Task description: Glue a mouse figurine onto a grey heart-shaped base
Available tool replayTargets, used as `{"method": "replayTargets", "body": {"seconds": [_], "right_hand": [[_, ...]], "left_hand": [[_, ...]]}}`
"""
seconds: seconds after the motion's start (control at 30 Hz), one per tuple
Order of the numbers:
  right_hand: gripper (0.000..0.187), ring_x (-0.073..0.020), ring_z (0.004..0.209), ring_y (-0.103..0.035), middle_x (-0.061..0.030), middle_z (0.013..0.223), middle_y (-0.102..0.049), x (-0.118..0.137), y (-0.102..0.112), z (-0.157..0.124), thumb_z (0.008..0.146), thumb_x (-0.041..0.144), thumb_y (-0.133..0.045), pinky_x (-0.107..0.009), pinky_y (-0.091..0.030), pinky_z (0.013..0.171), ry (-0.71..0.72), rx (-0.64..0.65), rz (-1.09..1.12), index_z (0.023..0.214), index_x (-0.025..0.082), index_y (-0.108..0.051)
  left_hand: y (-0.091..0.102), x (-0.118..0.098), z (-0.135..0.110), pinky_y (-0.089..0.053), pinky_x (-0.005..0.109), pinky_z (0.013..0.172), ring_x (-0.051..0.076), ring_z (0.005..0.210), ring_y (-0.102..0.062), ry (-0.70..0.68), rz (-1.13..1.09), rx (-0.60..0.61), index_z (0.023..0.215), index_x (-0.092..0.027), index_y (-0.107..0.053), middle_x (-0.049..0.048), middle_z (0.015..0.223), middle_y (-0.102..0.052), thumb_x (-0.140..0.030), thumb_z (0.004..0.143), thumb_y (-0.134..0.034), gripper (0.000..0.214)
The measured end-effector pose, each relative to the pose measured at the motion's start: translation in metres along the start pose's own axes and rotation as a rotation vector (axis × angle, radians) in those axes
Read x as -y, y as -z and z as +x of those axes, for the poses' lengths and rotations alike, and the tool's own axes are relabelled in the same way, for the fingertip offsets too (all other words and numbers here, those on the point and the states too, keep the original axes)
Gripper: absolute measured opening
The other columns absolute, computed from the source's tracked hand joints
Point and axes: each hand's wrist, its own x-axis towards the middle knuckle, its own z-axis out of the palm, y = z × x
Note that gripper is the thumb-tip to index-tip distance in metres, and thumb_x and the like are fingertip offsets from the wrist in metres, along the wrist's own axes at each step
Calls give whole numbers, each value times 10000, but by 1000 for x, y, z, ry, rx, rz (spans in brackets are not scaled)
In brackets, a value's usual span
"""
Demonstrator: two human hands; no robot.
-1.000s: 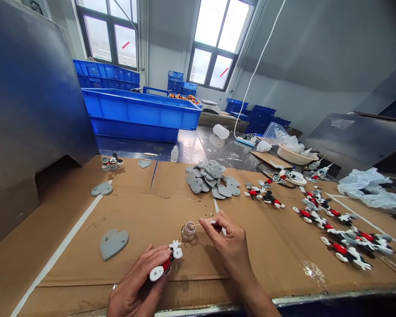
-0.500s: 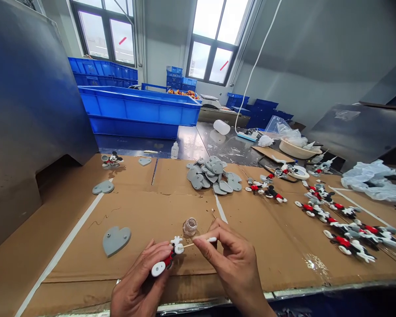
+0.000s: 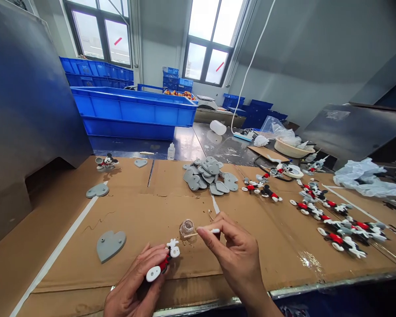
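Note:
My left hand is closed round a small mouse figure in red, black and white, held just above the cardboard near the table's front edge. My right hand pinches a thin cotton swab stick whose tip points left toward a small clear glass jar standing on the cardboard. The tip sits at the jar's side. A grey heart-shaped base lies to the left of my hands.
A pile of several grey heart bases lies mid-table. Rows of finished mouse figures spread to the right. One figure on a base stands far left. A large blue crate, a small bottle and crumpled plastic lie beyond.
The swab went from the jar to the figure's white hand, then drew back toward the jar. My left hand kept its hold on the figure. The camera shifted slightly.

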Motion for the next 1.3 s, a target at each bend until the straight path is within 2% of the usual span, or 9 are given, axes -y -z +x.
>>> {"method": "replayTargets", "body": {"seconds": [0.23,0.43,0.57,0.73,0.87,1.0,1.17,1.3], "right_hand": [[298,-121,576,-446,28,608,-489,-34,-2,8,874,289,-658,-253,-356,568,-71,-45,-86,603,177,-606],[319,-123,570,-447,21,608,-506,-43,-5,6,874,327,-651,-249,-358,558,-96,-56,-109,596,175,-612],[332,-123,573,-447,22,607,-502,-42,-5,5,873,324,-649,-247,-356,562,-92,-47,-97,582,176,-587],[318,-125,579,-427,26,613,-489,-43,-7,5,867,313,-655,-255,-341,570,-116,-51,-74,589,180,-575],[325,-120,580,-401,35,607,-453,-40,-8,3,851,310,-673,-261,-309,568,-176,-64,31,573,180,-564],[283,-126,616,-425,33,620,-474,-26,-5,-4,857,304,-679,-268,-316,606,-190,-44,145,608,184,-615],[220,-119,612,-465,36,620,-502,-9,-5,-13,845,264,-696,-254,-344,602,-156,13,169,641,190,-658],[222,-112,590,-468,36,603,-514,-7,-10,-14,842,250,-699,-244,-352,583,-129,21,153,637,179,-656]], "left_hand": [[3,3,-1,-427,330,1110,188,1146,-639,-38,-48,35,1228,-242,-593,22,1186,-692,-137,893,-621,351],[2,2,0,-417,325,1121,180,1149,-635,-20,-30,44,1229,-240,-591,17,1193,-685,-133,891,-624,356],[1,3,1,-414,294,1122,167,1145,-637,-37,-17,41,1225,-240,-589,6,1185,-690,-130,890,-627,355],[-1,0,2,-411,290,1127,161,1133,-643,4,-32,6,1203,-250,-611,-10,1160,-701,-133,882,-641,343],[-3,-5,2,-435,273,1106,160,1113,-654,30,-59,-29,1180,-268,-632,-24,1146,-711,-144,869,-663,336],[-4,-7,0,-429,257,1104,160,1114,-654,84,-66,-76,1152,-272,-652,-28,1133,-717,-169,873,-661,297],[-1,-2,-1,-412,265,1117,152,1112,-653,23,-48,-6,1195,-267,-626,-23,1174,-701,-154,875,-655,340],[0,-1,-1,-395,244,1124,141,1138,-637,31,-51,-7,1205,-265,-616,-27,1189,-693,-177,882,-654,337]]}}
